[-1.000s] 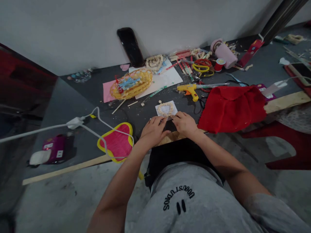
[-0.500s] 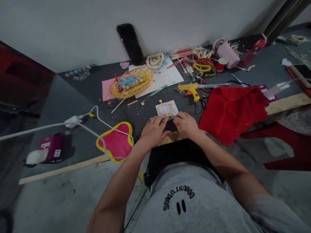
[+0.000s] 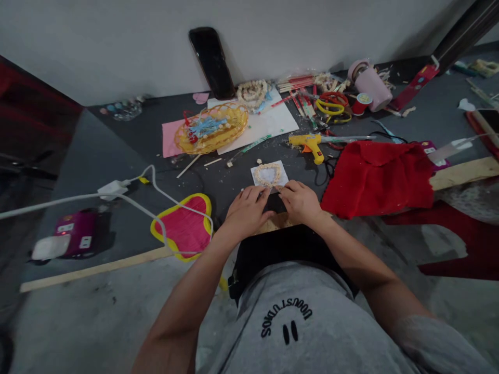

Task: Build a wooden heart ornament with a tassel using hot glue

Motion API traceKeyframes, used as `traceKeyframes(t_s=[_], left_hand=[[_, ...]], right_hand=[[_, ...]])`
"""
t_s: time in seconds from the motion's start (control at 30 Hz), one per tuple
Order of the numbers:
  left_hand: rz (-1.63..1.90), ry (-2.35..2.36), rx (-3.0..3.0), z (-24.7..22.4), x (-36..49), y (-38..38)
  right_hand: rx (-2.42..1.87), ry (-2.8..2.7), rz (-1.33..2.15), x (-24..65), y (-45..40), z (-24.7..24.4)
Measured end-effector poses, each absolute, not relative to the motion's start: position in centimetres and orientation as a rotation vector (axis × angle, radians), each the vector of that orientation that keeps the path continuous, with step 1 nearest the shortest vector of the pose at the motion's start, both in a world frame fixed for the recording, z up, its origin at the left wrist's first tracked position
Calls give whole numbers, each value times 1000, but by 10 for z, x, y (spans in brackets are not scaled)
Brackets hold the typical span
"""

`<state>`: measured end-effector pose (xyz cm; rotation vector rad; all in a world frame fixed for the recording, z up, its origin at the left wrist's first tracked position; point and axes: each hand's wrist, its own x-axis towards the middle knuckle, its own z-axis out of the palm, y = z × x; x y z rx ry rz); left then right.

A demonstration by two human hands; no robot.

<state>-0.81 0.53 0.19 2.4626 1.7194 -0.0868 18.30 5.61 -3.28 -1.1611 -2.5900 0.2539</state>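
Note:
A small white paper square [image 3: 286, 174] lies on the dark table just beyond my hands. On it sits a rounded, roughly heart-shaped ring of beige bits [image 3: 278, 170]. My left hand [image 3: 249, 208] rests at the paper's near left edge, fingers stretched forward and thumb apart, fingertips at the bottom of the ring. Opposite it, my right hand [image 3: 299, 201] has its fingers curled and pinched at the near right edge of the paper. Whatever is between those fingertips is too small to make out.
A yellow glue gun [image 3: 307, 145] and red cloth [image 3: 374, 179] lie to the right. Leftward are a pink and yellow padded shape [image 3: 187, 226] and a white cable [image 3: 152, 176] looping over it. A yellow basket [image 3: 237, 122], phone [image 3: 213, 65] and pink cup [image 3: 372, 88] stand behind.
The view has shifted slightly. Both hands stay at the paper's near edge with almost no visible movement. The red cloth's lower corner no longer hangs as far down.

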Motion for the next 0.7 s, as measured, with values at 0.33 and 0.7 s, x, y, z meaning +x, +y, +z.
traceKeyframes(t_s=[0.33, 0.7], left_hand=[[-46, 1721, 2476, 0, -10, 4], [-30, 1705, 2529, 1, -12, 4]], right_hand=[[-1187, -2565, 288, 183, 58, -31], [-1193, -2556, 352, 183, 59, -28]])
